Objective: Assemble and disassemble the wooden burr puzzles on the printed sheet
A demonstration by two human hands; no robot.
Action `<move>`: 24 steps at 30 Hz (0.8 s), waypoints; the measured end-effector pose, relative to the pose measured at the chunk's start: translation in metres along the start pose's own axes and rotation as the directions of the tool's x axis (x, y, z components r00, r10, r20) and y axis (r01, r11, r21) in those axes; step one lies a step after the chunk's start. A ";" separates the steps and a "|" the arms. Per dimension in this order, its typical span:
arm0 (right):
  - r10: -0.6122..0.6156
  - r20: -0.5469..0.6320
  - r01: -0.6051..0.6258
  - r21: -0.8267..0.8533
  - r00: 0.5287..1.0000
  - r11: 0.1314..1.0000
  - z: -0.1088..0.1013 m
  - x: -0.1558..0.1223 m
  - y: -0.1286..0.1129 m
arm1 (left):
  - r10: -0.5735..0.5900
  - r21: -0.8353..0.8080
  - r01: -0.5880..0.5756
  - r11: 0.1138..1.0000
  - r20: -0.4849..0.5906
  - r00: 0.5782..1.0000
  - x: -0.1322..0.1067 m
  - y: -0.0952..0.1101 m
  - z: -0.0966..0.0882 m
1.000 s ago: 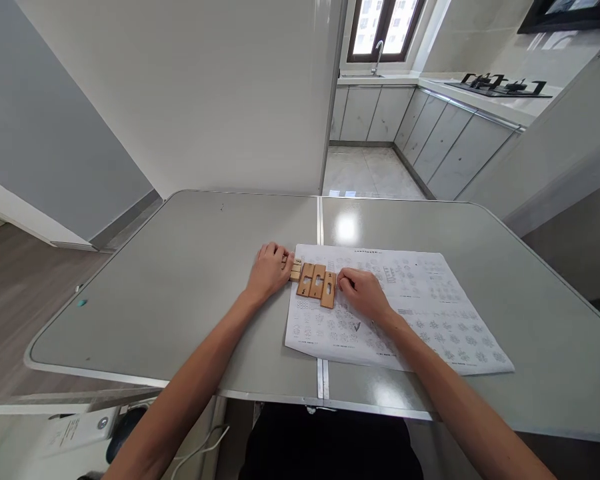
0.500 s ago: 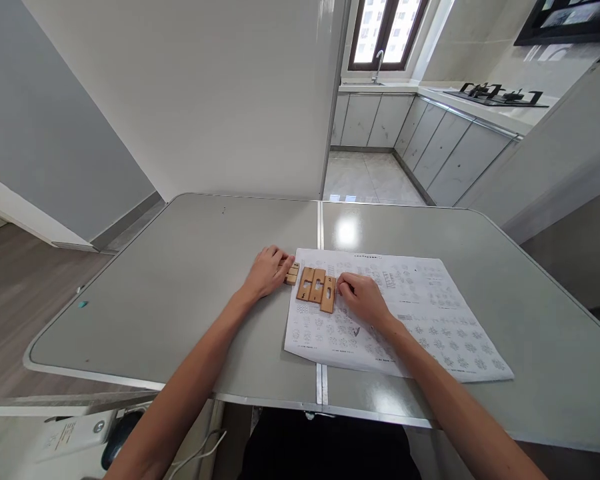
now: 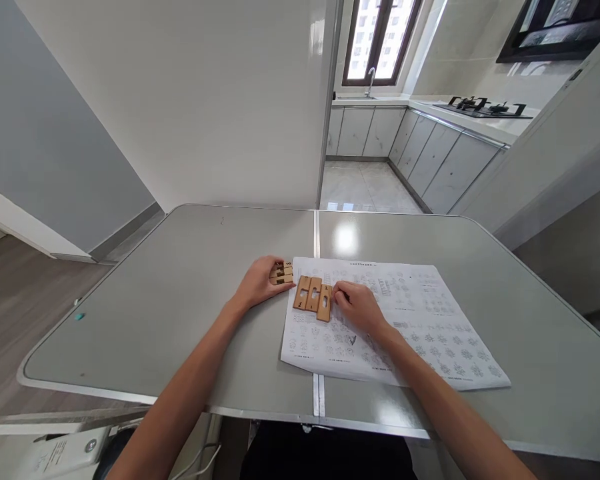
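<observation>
Three flat wooden puzzle pieces [image 3: 313,296] with slots lie side by side on a printed instruction sheet [image 3: 420,320]. My right hand [image 3: 359,308] rests on the sheet with curled fingertips touching the rightmost piece. My left hand [image 3: 257,283] lies on the grey table [image 3: 180,293] just left of the sheet, its fingers closed round a small stack of wooden bars [image 3: 283,273]. The stack sits apart from the three flat pieces, a short gap between them.
The folding table has a centre seam [image 3: 316,393] running towards me. A white wall panel [image 3: 205,100] stands behind it, and a kitchen with cabinets [image 3: 430,153] opens at the back right. A small teal mark [image 3: 79,317] sits near the left table edge.
My left hand has drawn the small stack of bars leftward, away from the three flat pieces. My right hand has stayed against the rightmost piece. The camera has tilted slightly.
</observation>
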State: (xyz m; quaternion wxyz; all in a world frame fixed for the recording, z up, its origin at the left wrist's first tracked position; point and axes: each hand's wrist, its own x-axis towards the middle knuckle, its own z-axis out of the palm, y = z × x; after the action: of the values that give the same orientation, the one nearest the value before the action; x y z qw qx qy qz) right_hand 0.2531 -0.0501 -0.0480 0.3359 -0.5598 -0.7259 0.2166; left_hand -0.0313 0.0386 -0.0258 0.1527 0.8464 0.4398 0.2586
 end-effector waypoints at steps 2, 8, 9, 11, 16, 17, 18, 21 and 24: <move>0.004 -0.019 -0.003 0.050 1.000 0.999 -0.001 0.001 -0.002 | -0.008 -0.001 0.008 1.000 -0.060 0.998 -0.001 0.007 0.002; 0.062 -0.021 -0.046 0.448 0.998 0.893 -0.005 0.004 -0.014 | 0.206 0.037 -0.203 0.978 -0.118 0.971 -0.009 0.043 0.014; 0.054 0.020 -0.057 0.506 0.998 0.861 -0.005 0.004 -0.016 | 0.240 0.031 -0.238 0.971 -0.109 0.965 -0.010 0.050 0.017; 0.007 0.110 -0.070 0.583 0.994 0.810 -0.005 0.002 -0.019 | 0.294 0.005 -0.295 0.955 -0.105 0.950 -0.013 0.060 0.023; -0.053 0.239 -0.120 0.653 0.970 0.748 -0.002 -0.003 -0.026 | 0.330 -0.067 -0.331 0.941 -0.028 0.944 -0.015 0.073 0.029; -0.043 0.243 -0.131 0.657 0.969 0.742 -0.001 -0.003 -0.027 | 0.324 -0.078 -0.323 0.943 -0.007 0.946 -0.015 0.073 0.028; -0.033 0.242 -0.140 0.661 0.970 0.738 -0.001 -0.003 -0.028 | 0.315 -0.086 -0.313 0.946 0.010 0.949 -0.015 0.073 0.028; -0.006 0.238 -0.159 0.668 0.971 0.727 0.000 -0.002 -0.028 | 0.279 -0.104 -0.273 0.956 0.041 0.960 -0.015 0.072 0.026; 0.036 0.231 -0.187 0.678 0.972 0.711 0.000 -0.001 -0.026 | 0.262 -0.110 -0.256 0.960 0.039 0.964 -0.015 0.070 0.025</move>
State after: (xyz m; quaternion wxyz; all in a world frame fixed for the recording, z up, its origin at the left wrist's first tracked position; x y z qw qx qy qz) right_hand 0.2355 -0.0582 -0.0304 0.4328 -0.4107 -0.5858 0.5484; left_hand 0.0226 -0.0143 -0.0170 0.1731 0.8941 0.3069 0.2766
